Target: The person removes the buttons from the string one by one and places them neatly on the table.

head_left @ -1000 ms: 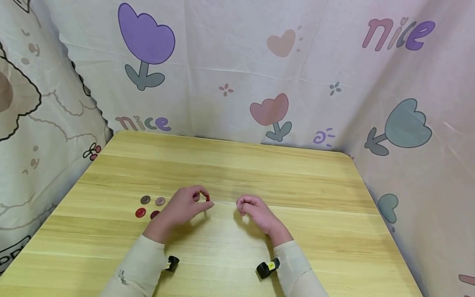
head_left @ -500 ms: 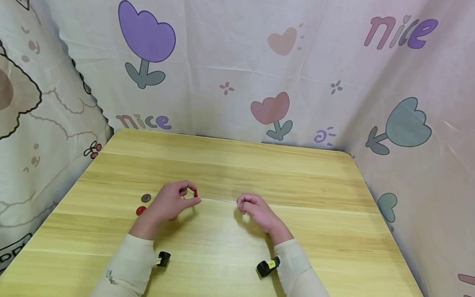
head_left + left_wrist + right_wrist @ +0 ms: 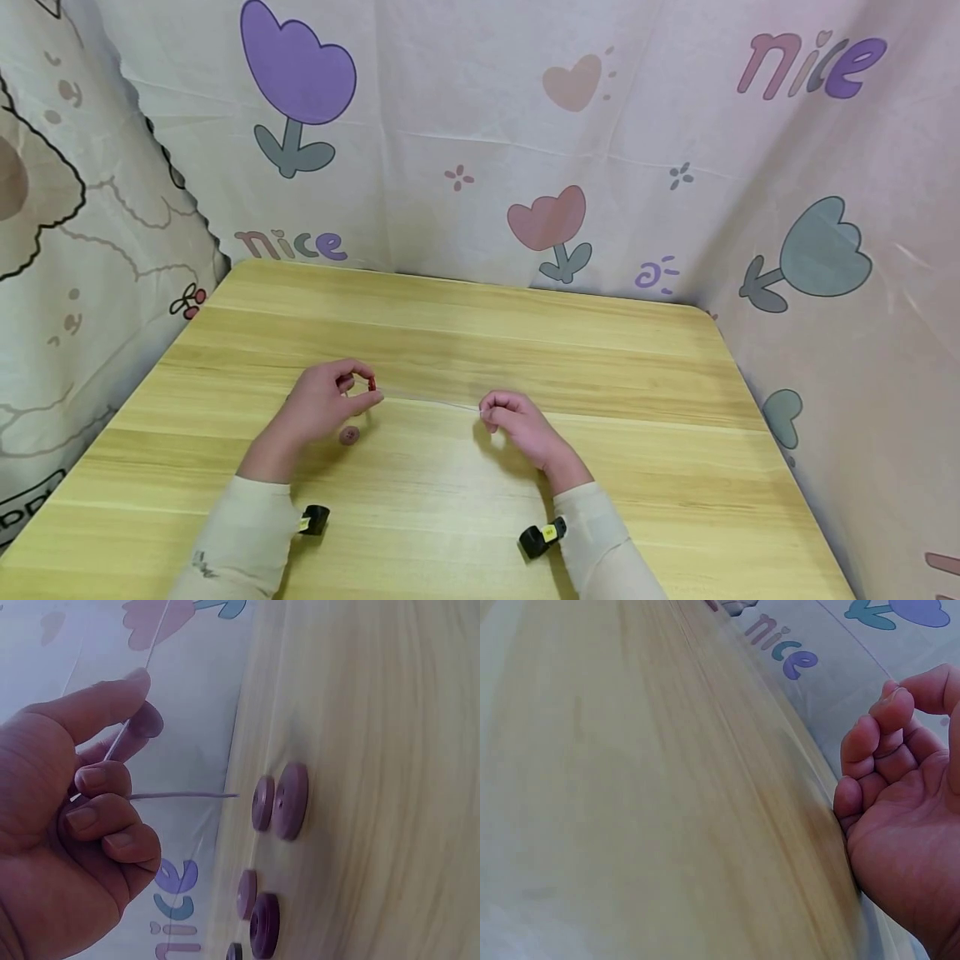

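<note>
My left hand (image 3: 317, 407) pinches a small red button (image 3: 371, 383) between thumb and index finger. A thin white string (image 3: 154, 639) passes by the button, and its loose tail sticks out past the curled lower fingers in the left wrist view. From there the string stretches nearly straight across to my right hand (image 3: 519, 423), whose thumb and index fingertip pinch it. A pinkish-brown button (image 3: 349, 435) lies on the table below the left hand. Other buttons are hidden behind that hand in the head view.
In the left wrist view several loose buttons lie on the wooden table, a large one (image 3: 292, 801) and a dark one (image 3: 265, 925) among them. The tabletop (image 3: 450, 517) ends at a printed curtain (image 3: 450, 100) behind and on both sides.
My left hand has moved left and slightly away with the red button, so the string span between the hands is longer. It now covers most table buttons. My right hand stays in place.
</note>
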Tool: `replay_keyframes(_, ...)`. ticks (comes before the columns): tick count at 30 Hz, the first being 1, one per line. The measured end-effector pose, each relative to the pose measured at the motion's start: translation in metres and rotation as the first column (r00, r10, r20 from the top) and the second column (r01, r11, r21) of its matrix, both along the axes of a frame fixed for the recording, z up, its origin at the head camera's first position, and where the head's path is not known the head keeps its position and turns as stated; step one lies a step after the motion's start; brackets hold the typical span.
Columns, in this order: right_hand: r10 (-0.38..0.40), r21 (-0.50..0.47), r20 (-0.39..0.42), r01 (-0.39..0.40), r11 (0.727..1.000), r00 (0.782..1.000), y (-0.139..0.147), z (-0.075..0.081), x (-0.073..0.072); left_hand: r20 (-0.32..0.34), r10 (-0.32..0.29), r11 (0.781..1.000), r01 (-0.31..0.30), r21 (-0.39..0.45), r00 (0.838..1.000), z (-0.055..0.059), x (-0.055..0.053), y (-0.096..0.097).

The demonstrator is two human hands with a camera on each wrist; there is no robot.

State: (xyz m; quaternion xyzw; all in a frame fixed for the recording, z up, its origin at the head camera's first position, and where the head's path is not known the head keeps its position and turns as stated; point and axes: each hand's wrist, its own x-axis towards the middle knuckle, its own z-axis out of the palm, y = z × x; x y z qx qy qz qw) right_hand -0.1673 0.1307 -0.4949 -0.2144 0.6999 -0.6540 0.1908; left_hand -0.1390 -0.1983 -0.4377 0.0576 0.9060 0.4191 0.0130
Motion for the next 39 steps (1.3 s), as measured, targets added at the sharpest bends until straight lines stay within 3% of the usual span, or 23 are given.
replay_keyframes(12, -0.007, 0.004, 0.019, 0.006, 1.0, 1.0, 0.0, 0.001, 0.0, 0.059, 0.047, 0.999, -0.049, 0.024, 0.997, 0.0, 0.004, -0.02)
replay_keyframes(16, 0.002, 0.005, 0.022, -0.002, 1.0, 1.0, 0.0, 0.003, 0.0, 0.02, 0.058, 0.998, -0.058, -0.009, 0.998, 0.0, 0.005, -0.026)
replay_keyframes(20, 0.006, 0.008, 0.023, -0.006, 1.0, 1.0, -0.001, 0.015, 0.005, -0.033, 0.074, 0.995, -0.076, -0.068, 0.997, 0.0, 0.007, -0.031)
replay_keyframes(26, 0.006, 0.007, 0.005, -0.006, 1.0, 1.0, -0.003, 0.031, 0.013, -0.051, 0.097, 0.992, -0.1, -0.08, 0.994, 0.0, 0.01, -0.038)
replay_keyframes(36, -0.005, 0.017, 0.014, 0.005, 1.0, 1.0, -0.004, 0.032, 0.014, -0.057, 0.119, 0.99, -0.122, -0.064, 0.991, 0.002, 0.014, -0.047)
replay_keyframes(39, -0.005, 0.028, 0.018, 0.005, 1.0, 1.0, -0.003, 0.025, 0.01, -0.035, 0.132, 0.99, -0.133, -0.042, 0.991, 0.003, 0.014, -0.05)
